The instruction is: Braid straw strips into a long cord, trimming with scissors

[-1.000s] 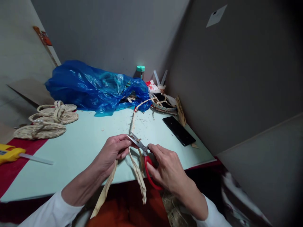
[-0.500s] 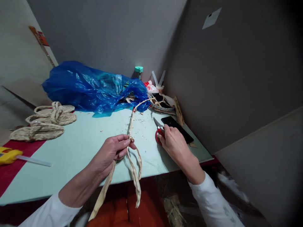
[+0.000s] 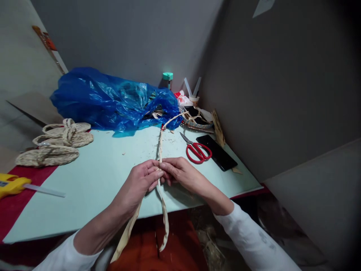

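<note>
My left hand [image 3: 142, 177] pinches a pale plant-fibre cord [image 3: 160, 145] near the front of the table. Right beside it, my right hand [image 3: 180, 171] is closed on the same cord, and the fingertips of both hands meet. From there the cord runs away from me to a red spot at the bag's edge, then bends right. Loose flat strips [image 3: 163, 222] hang below my hands over the table edge. Red-handled scissors [image 3: 199, 151] lie right of the cord, partly against a black phone [image 3: 217, 152].
A blue plastic bag [image 3: 104, 103] covers the back left. Woven soles [image 3: 47, 155] lie at the left, above a yellow glue gun [image 3: 12, 185]. A basket [image 3: 197, 122] and a green-lidded jar [image 3: 167, 76] stand at the back.
My right hand has left the scissors on the table and moved left to the cord, beside my left hand. The view has shifted slightly.
</note>
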The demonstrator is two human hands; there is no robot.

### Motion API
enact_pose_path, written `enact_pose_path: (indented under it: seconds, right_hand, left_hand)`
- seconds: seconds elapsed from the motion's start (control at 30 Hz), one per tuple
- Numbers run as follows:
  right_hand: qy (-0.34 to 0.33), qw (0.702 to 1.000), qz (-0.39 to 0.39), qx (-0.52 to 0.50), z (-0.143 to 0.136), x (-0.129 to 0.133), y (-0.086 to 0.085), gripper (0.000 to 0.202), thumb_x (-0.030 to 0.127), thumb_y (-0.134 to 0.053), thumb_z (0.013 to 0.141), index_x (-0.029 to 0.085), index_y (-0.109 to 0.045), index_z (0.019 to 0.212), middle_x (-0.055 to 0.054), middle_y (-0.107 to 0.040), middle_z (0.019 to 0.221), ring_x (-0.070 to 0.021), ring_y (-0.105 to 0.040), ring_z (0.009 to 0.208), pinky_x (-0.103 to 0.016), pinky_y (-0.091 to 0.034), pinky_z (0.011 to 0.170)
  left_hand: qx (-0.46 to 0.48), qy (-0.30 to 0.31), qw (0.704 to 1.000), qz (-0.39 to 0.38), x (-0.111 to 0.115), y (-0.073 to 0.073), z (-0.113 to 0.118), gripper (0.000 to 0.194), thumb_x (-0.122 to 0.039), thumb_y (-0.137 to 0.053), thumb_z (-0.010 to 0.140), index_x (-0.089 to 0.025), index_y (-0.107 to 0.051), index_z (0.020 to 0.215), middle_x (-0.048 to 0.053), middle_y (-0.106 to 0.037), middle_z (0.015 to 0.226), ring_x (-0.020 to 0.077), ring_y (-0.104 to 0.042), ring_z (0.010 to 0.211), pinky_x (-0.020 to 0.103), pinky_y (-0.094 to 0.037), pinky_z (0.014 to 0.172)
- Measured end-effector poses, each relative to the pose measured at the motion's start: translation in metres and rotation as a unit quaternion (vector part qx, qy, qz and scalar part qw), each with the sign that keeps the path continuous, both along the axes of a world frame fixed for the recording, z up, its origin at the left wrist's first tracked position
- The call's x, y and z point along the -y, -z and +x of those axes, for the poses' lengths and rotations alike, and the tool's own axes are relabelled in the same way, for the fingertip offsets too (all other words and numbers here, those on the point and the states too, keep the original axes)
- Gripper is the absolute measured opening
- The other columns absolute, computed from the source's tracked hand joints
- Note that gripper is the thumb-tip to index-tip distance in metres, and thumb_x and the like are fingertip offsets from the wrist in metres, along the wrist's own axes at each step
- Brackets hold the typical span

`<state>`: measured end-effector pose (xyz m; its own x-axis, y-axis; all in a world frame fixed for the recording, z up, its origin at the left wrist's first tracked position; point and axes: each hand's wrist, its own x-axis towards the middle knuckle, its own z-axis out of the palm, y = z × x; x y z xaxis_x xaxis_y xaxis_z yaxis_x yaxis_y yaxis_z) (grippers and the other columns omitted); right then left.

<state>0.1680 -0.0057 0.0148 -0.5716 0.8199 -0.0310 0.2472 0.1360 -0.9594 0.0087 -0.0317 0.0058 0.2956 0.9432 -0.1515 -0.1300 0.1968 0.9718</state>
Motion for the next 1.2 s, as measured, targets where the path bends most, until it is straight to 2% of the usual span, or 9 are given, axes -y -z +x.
enact_pose_path:
  seconds: [0.13, 0.33, 0.43, 0.57, 0.67, 0.8, 0.93, 1.07, 1.2]
  right_hand:
    - [-0.046, 0.991, -0.109, -0.067, 0.009, -0.004, 0.004, 0.036, 0.048, -0.048, 0.093, 0.014, -0.058, 0.085, 0.002, -0.048, 0.066, -0.0070, -0.044, 0.056, -0.017, -0.032, 0.051]
    - [-0.045, 0.988, -0.123, -0.086, 0.008, -0.006, 0.007, 0.030, 0.043, -0.052, 0.091, 0.014, -0.057, 0.084, 0.004, -0.044, 0.064, -0.0058, -0.039, 0.053, -0.017, -0.028, 0.049]
    - [-0.020, 0.998, -0.061, -0.029, 0.007, -0.006, 0.009, 0.033, 0.039, -0.049, 0.092, 0.015, -0.053, 0.070, 0.004, -0.046, 0.057, -0.0062, -0.037, 0.050, -0.019, -0.029, 0.050]
    - [0.019, 0.989, 0.114, 0.088, 0.006, -0.003, 0.000, 0.029, 0.029, -0.050, 0.092, 0.014, -0.063, 0.071, 0.002, -0.053, 0.060, -0.0086, -0.043, 0.058, -0.021, -0.031, 0.057]
    - [0.042, 0.966, 0.200, 0.160, 0.003, 0.005, -0.008, 0.026, 0.023, -0.048, 0.093, 0.014, -0.066, 0.076, 0.000, -0.060, 0.065, -0.0094, -0.046, 0.058, -0.022, -0.030, 0.058]
    - [0.100, 0.960, 0.208, 0.158, -0.005, 0.017, -0.005, 0.022, 0.020, -0.047, 0.094, 0.015, -0.067, 0.085, -0.003, -0.066, 0.072, -0.0110, -0.052, 0.061, -0.023, -0.034, 0.061]
    - [0.167, 0.970, 0.166, 0.065, -0.013, 0.022, 0.007, 0.021, 0.022, -0.049, 0.093, 0.016, -0.068, 0.088, -0.003, -0.068, 0.079, -0.0120, -0.056, 0.068, -0.022, -0.038, 0.066]
    - [0.165, 0.981, 0.101, -0.002, -0.017, 0.019, 0.016, 0.024, 0.029, -0.051, 0.091, 0.015, -0.067, 0.080, -0.002, -0.066, 0.075, -0.0119, -0.055, 0.068, -0.022, -0.039, 0.066]
    - [0.181, 0.980, 0.077, -0.009, -0.016, 0.016, 0.017, 0.021, 0.028, -0.052, 0.089, 0.015, -0.065, 0.078, -0.001, -0.065, 0.073, -0.0118, -0.055, 0.068, -0.022, -0.039, 0.065]
  left_hand:
    - [-0.002, 0.017, 1.000, -0.002, 0.001, -0.001, 0.001, 0.014, -0.024, -0.056, 0.085, -0.014, -0.057, 0.094, 0.005, -0.070, 0.076, 0.0052, -0.036, 0.048, 0.020, -0.023, 0.048]
    - [-0.013, 0.004, 1.000, 0.000, 0.002, -0.004, 0.001, 0.016, -0.026, -0.058, 0.084, -0.016, -0.051, 0.095, 0.006, -0.072, 0.077, 0.0047, -0.035, 0.046, 0.020, -0.028, 0.049]
    - [-0.061, -0.030, 0.997, -0.025, 0.004, -0.005, 0.000, 0.022, -0.027, -0.061, 0.080, -0.020, -0.045, 0.093, 0.003, -0.072, 0.074, 0.0055, -0.036, 0.043, 0.020, -0.024, 0.046]
    - [-0.183, -0.045, 0.982, 0.016, 0.004, -0.006, -0.004, 0.017, -0.030, -0.060, 0.080, -0.021, -0.047, 0.088, 0.003, -0.073, 0.074, 0.0097, -0.046, 0.047, 0.021, -0.028, 0.047]
    - [-0.258, -0.050, 0.961, 0.082, 0.005, -0.009, -0.006, 0.013, -0.032, -0.059, 0.081, -0.022, -0.051, 0.083, 0.004, -0.074, 0.074, 0.0172, -0.061, 0.062, 0.025, -0.038, 0.058]
    - [-0.361, -0.072, 0.916, 0.157, 0.008, -0.014, -0.004, 0.009, -0.031, -0.056, 0.082, -0.023, -0.051, 0.079, 0.003, -0.073, 0.072, 0.0221, -0.065, 0.068, 0.029, -0.040, 0.064]
    - [-0.492, -0.084, 0.835, 0.232, 0.013, -0.014, 0.002, 0.006, -0.027, -0.049, 0.086, -0.025, -0.049, 0.081, 0.004, -0.071, 0.074, 0.0236, -0.065, 0.065, 0.029, -0.036, 0.060]
    - [-0.604, -0.069, 0.755, 0.246, 0.016, -0.013, 0.006, 0.010, -0.026, -0.041, 0.090, -0.023, -0.050, 0.088, 0.008, -0.069, 0.072, 0.0257, -0.065, 0.063, 0.030, -0.030, 0.056]
    - [-0.580, -0.029, 0.774, 0.251, 0.016, -0.016, 0.000, 0.015, -0.027, -0.036, 0.093, -0.023, -0.050, 0.089, 0.008, -0.069, 0.075, 0.0253, -0.065, 0.068, 0.030, -0.032, 0.059]
